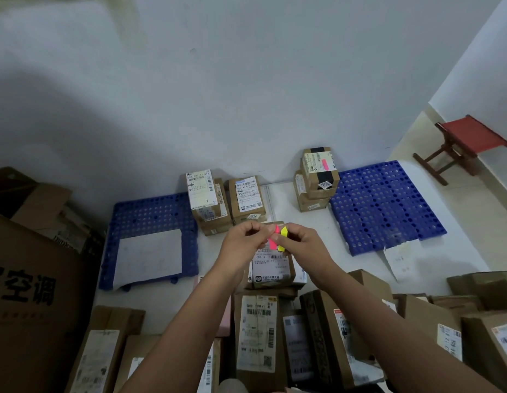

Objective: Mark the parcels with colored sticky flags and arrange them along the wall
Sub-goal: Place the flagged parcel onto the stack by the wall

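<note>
My right hand (302,242) holds a small pad of sticky flags (278,239), pink and yellow strips side by side. My left hand (243,242) pinches at the pink strip's top edge with fingertips curled. Both hands hover above a labelled cardboard parcel (270,269) on the white floor. Two parcel stacks (218,202) stand against the wall behind the hands. Another stack (316,180) further right carries a pink flag on its top label. Several unflagged parcels (258,333) lie in a pile near me.
Two blue perforated mats (385,205) (150,214) lie on the floor by the wall; the left one bears a white sheet. A large brown carton (33,293) stands at the left. A red stool (468,143) sits in the right corner.
</note>
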`<control>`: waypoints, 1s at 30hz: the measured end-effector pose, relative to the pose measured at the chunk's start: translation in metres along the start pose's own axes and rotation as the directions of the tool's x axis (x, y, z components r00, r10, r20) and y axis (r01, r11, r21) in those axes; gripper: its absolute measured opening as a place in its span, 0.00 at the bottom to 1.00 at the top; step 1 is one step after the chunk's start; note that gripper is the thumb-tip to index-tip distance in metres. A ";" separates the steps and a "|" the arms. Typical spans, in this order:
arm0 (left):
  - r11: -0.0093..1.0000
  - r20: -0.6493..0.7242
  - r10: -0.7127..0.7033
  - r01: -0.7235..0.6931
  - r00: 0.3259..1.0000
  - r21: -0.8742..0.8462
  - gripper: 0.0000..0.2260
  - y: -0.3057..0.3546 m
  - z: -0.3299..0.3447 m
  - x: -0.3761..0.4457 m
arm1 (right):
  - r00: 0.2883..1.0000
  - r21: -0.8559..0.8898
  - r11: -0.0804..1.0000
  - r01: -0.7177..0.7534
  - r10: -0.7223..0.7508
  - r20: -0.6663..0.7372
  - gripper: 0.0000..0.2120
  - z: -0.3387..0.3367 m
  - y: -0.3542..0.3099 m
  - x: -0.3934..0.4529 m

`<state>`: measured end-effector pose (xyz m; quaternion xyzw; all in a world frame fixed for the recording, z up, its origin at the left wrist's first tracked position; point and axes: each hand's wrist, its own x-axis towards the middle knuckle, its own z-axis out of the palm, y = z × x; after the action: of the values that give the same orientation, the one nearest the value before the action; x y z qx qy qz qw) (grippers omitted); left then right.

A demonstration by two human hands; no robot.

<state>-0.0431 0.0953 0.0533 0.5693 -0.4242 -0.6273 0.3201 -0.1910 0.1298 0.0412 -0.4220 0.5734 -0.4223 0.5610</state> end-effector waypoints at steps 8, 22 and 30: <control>0.998 -0.020 0.052 -0.051 0.998 0.021 0.04 0.003 -0.003 -0.001 | 0.999 0.062 0.997 -0.036 0.038 -0.039 0.04 0.000 0.003 0.001; 0.982 0.033 0.152 -0.155 0.988 0.105 0.08 0.010 -0.003 -0.005 | 0.998 0.090 0.994 -0.057 0.059 -0.021 0.06 -0.001 -0.002 0.002; 0.972 0.025 0.175 -0.177 0.984 0.155 0.10 0.009 -0.001 -0.004 | 0.994 0.130 0.989 -0.074 0.084 -0.073 0.06 0.000 -0.001 0.006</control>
<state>-0.0419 0.0951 0.0630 0.5494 -0.5228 -0.5642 0.3263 -0.1916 0.1237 0.0403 -0.3454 0.5833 -0.4515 0.5802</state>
